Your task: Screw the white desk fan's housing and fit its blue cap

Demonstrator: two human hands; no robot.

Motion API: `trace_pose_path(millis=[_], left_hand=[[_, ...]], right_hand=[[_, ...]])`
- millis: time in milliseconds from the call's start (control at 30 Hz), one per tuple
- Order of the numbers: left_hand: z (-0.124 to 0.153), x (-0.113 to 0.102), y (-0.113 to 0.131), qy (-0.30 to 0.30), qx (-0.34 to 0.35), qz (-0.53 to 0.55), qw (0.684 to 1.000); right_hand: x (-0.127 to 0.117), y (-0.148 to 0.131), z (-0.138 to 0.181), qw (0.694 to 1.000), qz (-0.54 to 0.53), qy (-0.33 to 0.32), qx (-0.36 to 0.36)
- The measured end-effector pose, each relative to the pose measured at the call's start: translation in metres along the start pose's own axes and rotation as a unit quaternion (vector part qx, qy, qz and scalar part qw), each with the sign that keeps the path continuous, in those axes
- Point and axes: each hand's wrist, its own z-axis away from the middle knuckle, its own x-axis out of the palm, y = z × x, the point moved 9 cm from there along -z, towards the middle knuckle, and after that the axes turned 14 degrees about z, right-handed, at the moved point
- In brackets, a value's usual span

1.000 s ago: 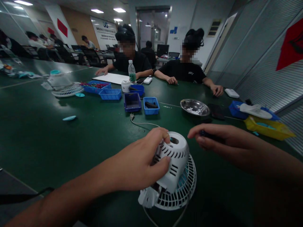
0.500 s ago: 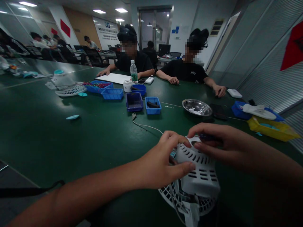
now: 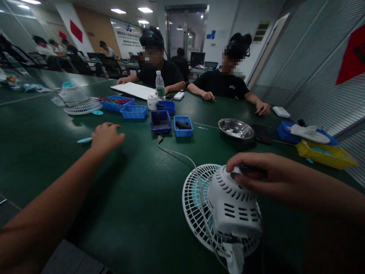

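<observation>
A small white electric fan (image 3: 234, 207) lies face down, its round white grille (image 3: 191, 198) against the table and light-blue blades showing through. My right hand (image 3: 256, 171) is at the top of the slotted motor housing, index finger and thumb touching it. A dark-handled tool (image 3: 251, 168) sits in that hand, mostly hidden by the fingers. My left hand (image 3: 107, 137) is off the fan, stretched out at the left with loosely bent fingers and nothing visible in it. Just beside it lies a light-blue flat piece (image 3: 84, 140). The fan's white cord (image 3: 182, 155) runs to a plug (image 3: 160, 139).
Blue bins (image 3: 134, 112) stand mid-table, one with a black part (image 3: 183, 125) inside. A steel bowl (image 3: 236, 129) holds white pieces. To the right is a yellow bin (image 3: 325, 156). Another fan (image 3: 75, 99) rests at left. Two people sit opposite, near a water bottle (image 3: 160, 85).
My left hand has let go of the fan housing and swung left over the table. My right hand stays at the top of the housing. More of the fan's grille now shows.
</observation>
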Motion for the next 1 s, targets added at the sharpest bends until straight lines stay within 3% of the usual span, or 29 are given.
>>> trace_pose_path(millis=[100, 200, 300, 400, 500, 633, 733, 833, 1000], left_hand=[[-0.003, -0.028, -0.037, 0.0, 0.014, 0.013, 1.0], [-0.004, -0.035, -0.057, -0.034, 0.035, 0.033, 0.998], [-0.003, -0.024, -0.066, -0.078, 0.038, 0.035, 0.996], [0.0, 0.002, -0.062, -0.128, 0.022, 0.01, 0.991], [0.009, 0.038, -0.041, -0.195, 0.009, -0.027, 0.98], [0.025, 0.092, 0.018, -0.313, 0.002, -0.075, 0.947], [0.044, 0.132, 0.073, -0.415, 0.011, -0.083, 0.906], [0.07, 0.165, 0.116, -0.529, 0.026, -0.081, 0.844], [0.085, 0.191, 0.133, -0.582, 0.03, -0.117, 0.804]], right_hand=[[0.002, -0.001, 0.0, 1.0, -0.006, -0.009, 0.004], [0.002, -0.002, -0.001, 1.0, 0.009, -0.012, 0.001], [0.002, -0.002, -0.003, 1.0, 0.016, -0.013, 0.005], [-0.001, -0.004, -0.002, 1.0, 0.021, -0.002, 0.006], [-0.006, -0.006, 0.0, 1.0, 0.021, 0.013, 0.005], [-0.007, -0.008, 0.003, 1.0, 0.021, 0.01, 0.004], [-0.008, -0.009, 0.004, 1.0, 0.028, 0.009, 0.002], [-0.008, -0.01, 0.004, 1.0, 0.023, 0.002, -0.002], [-0.011, -0.006, 0.007, 1.0, 0.008, 0.006, -0.003]])
